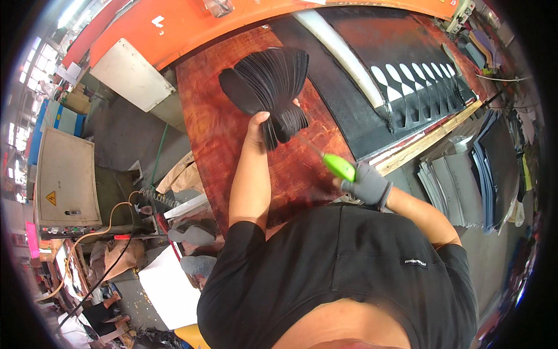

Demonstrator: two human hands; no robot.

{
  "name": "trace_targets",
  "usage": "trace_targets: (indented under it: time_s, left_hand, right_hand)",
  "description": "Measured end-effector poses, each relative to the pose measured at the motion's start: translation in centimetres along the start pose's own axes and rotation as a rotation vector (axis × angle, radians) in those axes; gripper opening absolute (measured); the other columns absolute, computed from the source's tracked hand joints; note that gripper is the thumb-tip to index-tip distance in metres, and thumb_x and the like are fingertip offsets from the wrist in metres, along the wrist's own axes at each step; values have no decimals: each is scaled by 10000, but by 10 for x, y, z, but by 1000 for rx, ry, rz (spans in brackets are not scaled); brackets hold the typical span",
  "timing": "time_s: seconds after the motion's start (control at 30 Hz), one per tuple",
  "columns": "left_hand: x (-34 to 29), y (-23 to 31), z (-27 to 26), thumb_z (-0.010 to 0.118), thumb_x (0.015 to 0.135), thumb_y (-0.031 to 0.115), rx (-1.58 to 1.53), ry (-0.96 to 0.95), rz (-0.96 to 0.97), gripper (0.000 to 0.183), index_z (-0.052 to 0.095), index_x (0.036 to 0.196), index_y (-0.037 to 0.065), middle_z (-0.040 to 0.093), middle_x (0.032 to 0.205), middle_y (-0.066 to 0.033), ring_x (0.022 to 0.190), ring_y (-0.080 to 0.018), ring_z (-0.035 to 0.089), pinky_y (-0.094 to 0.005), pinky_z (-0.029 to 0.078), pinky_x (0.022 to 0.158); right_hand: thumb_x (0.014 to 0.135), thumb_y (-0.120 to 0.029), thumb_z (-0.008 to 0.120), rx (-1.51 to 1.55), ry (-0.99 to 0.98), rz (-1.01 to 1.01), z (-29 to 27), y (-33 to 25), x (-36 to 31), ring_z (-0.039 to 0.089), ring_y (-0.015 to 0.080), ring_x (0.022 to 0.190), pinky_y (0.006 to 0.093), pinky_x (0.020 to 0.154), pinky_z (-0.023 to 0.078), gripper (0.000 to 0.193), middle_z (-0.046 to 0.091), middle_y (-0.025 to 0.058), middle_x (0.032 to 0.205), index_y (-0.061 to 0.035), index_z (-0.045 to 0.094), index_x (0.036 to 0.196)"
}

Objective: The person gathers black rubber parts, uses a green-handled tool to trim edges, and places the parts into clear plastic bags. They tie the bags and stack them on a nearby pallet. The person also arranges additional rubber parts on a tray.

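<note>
My left hand [260, 123] is bare and closed round the narrow part of a thick stack of black insoles [273, 75]. The far ends of the insoles spread out like a fan above the reddish-brown board [302, 168]. A grey glove covers my right hand [367, 185], which grips a bright green handle [339, 167]. From this handled tool a thin shaft points toward the near end of the stack; its tip is blurred, so I cannot tell its kind or whether it touches the insoles.
Behind the board runs an orange machine beam [244, 23]. On the right lies a black sheet [343, 99] with a row of white and black sole-shaped cut-outs [407, 87]. Grey and blue sheets [453, 186] stand beyond the wooden edge. A pale electrical cabinet [67, 177] is at left.
</note>
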State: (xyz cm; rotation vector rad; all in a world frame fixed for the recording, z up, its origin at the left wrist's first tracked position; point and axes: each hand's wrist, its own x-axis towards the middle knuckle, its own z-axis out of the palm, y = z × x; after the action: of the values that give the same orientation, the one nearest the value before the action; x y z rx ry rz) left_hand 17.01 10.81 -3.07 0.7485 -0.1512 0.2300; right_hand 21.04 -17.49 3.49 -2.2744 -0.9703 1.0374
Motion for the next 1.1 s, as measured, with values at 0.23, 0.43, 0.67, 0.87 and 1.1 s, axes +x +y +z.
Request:
trace_targets:
  time_s: [0.23, 0.43, 0.67, 0.87, 1.1]
  left_hand:
    - [-1, -2, 19, 679, 593, 381, 1, -41, -27, 745, 471, 1148, -71, 561, 1034, -168, 879, -257, 605, -342, 536, 739]
    - [-2, -6, 14, 687, 582, 355, 1, -44, -86, 765, 459, 1174, -73, 561, 1065, -170, 911, -264, 602, -354, 533, 768]
    - [-3, -7, 12, 690, 584, 307, -73, 19, -173, 737, 462, 1175, -70, 567, 1059, -158, 891, -253, 607, -341, 524, 794]
    - [-2, 16, 21, 677, 627, 177, 305, 146, -95, 549, 527, 1117, -23, 590, 1016, -102, 853, -200, 603, -325, 507, 778]
    - [-10, 81, 39, 716, 576, 98, 2362, -45, -182, 802, 413, 1318, 132, 499, 1151, -162, 1169, -273, 413, -433, 292, 1012]
  right_hand:
    - [798, -423, 600, 124, 76, -26, -7, -1, -8, 627, 338, 782, 439, 728, 466, 432, 633, 194, 777, -81, 581, 1062]
    - [799, -419, 599, 253, 276, -23, -11, 7, -7, 627, 313, 727, 403, 686, 470, 434, 623, 175, 726, -56, 587, 1036]
    - [802, -479, 570, -132, 10, -72, -5, 12, -4, 616, 367, 780, 432, 701, 464, 493, 625, 212, 793, -43, 581, 1031]
    - [814, -341, 632, 441, 366, 6, -31, 37, -17, 565, 102, 642, 292, 605, 463, 358, 581, 45, 658, -9, 589, 939]
    - [824, -316, 618, 588, 303, 3, -32, 42, -32, 565, 75, 694, 244, 645, 466, 367, 598, 33, 709, -26, 586, 1047]
